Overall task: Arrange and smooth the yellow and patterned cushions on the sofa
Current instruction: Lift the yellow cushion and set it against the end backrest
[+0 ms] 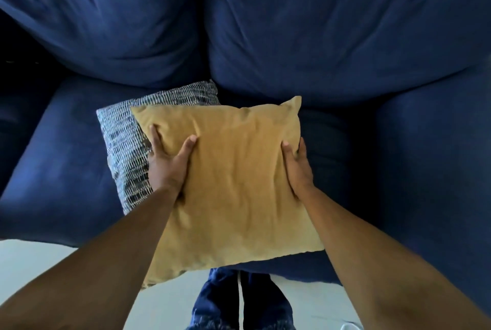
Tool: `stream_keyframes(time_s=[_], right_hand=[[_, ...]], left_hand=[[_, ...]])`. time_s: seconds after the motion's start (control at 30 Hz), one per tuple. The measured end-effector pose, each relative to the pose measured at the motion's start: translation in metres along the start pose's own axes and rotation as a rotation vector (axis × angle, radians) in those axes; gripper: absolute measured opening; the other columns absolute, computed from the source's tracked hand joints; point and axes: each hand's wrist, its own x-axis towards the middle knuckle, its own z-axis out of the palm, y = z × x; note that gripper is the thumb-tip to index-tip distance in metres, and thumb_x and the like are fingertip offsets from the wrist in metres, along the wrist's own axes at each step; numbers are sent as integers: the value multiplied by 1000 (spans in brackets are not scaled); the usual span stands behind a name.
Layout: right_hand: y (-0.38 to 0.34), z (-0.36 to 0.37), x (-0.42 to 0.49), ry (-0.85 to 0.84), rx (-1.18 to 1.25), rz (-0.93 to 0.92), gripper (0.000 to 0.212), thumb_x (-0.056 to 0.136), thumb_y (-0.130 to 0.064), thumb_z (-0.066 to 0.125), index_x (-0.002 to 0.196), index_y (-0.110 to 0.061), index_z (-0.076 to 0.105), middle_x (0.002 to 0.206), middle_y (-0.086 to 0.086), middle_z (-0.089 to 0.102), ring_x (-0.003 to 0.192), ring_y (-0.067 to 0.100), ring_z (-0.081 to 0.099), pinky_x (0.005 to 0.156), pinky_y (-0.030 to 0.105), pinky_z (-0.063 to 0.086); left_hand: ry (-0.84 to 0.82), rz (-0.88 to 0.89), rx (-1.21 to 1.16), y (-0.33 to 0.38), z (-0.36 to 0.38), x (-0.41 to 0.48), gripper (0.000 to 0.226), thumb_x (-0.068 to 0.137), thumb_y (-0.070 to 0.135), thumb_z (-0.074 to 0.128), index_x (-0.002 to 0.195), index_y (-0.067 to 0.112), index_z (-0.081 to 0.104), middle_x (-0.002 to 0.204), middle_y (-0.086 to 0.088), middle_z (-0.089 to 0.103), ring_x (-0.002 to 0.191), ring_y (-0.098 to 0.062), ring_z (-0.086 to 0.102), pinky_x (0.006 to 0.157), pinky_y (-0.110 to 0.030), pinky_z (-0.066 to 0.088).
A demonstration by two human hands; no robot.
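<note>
Where ranked by bulk, as follows:

Sofa (332,45): dark blue, deep plush back and seat, creased.

Yellow cushion (233,186): square, soft, wrinkled; held flat above seat front, near corner overhanging pale floor (32,263). Judged light, limp, not slippery; best taken at opposite side edges, mid-height, as gripped now.

Patterned cushion (125,149): grey-white weave, lying on seat, partly under yellow cushion's left side. Judged equally soft.

Left hand (167,165): clasping yellow cushion's left edge, thumb and a finger spread on top.

Right hand (297,167): clasping right edge, fingers wrapped over the side.
</note>
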Motion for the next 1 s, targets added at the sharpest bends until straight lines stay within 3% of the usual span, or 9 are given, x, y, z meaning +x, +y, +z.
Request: stream_keyframes(time_s=[0.37, 0.43, 0.5, 0.57, 0.63, 0.7, 0.77, 0.9, 1.0], right_hand=[[-24, -82, -37, 286, 183, -254, 71, 93, -68, 39, 155, -44, 13, 153, -2, 41, 133, 27, 43, 111, 47, 32], [-38, -106, -42, 379, 220, -360, 68, 96, -62, 41, 155, -43, 14, 148, -8, 44, 127, 17, 44, 108, 40, 33], [-53, -128, -42, 477, 254, -451, 66, 98, -55, 44, 155, -41, 16, 133, -29, 44, 116, 1, 44, 102, 30, 33], [-65, -146, -36, 583, 273, -533, 65, 99, -48, 48, 156, -36, 18, 122, -45, 35, 106, -21, 43, 98, 16, 33], [-73, -160, -27, 676, 266, -593, 66, 100, -44, 49, 157, -31, 18, 128, -46, 32, 109, -31, 38, 96, 5, 31], [-79, -167, -14, 713, 254, -625, 69, 99, -46, 49, 157, -31, 16, 141, -37, 33, 122, -21, 39, 105, 11, 32], [-79, -170, 4, 670, 204, -598, 72, 98, -52, 46, 157, -35, 10, 152, -16, 39, 131, 5, 45, 109, 29, 36], [-63, -166, 38, 484, 12, -437, 78, 95, -61, 40, 156, -39, -4, 147, 6, 47, 128, 30, 50, 102, 41, 38], [-52, -162, 45, 488, -38, -426, 79, 95, -60, 39, 156, -36, -5, 144, 11, 48, 124, 35, 51, 98, 45, 40]], left_hand=[[-74, 353, -83, 103, 17, -47, 100, 77, 70, 68, 155, 52, 7, 149, -11, 40, 126, -30, 51, 103, -39, 39], [-68, 458, -137, 125, 22, -54, 102, 77, 66, 70, 155, 50, 8, 149, -7, 40, 122, -17, 49, 98, -32, 36], [-49, 568, -190, 145, 29, -57, 104, 77, 63, 73, 157, 45, 10, 149, -3, 39, 115, -6, 41, 96, -26, 33], [-32, 664, -263, 163, 37, -55, 107, 75, 61, 75, 158, 41, 11, 146, -3, 40, 115, -4, 42, 91, -15, 34], [-23, 730, -322, 177, 45, -47, 110, 73, 62, 77, 158, 37, 11, 143, -6, 42, 118, -9, 47, 85, 0, 31], [-25, 772, -335, 187, 53, -35, 112, 73, 62, 76, 159, 34, 9, 143, -11, 41, 122, -15, 49, 84, 6, 29], [-68, 762, -302, 194, 64, -25, 112, 75, 61, 76, 159, 35, 6, 146, -11, 37, 120, -13, 47, 88, 3, 29], [-171, 594, -158, 189, 81, -7, 114, 76, 65, 73, 156, 47, -7, 148, -10, 30, 114, -16, 47, 99, -27, 38], [-181, 526, -108, 178, 89, -3, 114, 75, 67, 72, 153, 52, -11, 148, -12, 32, 121, -28, 53, 99, -36, 42]])
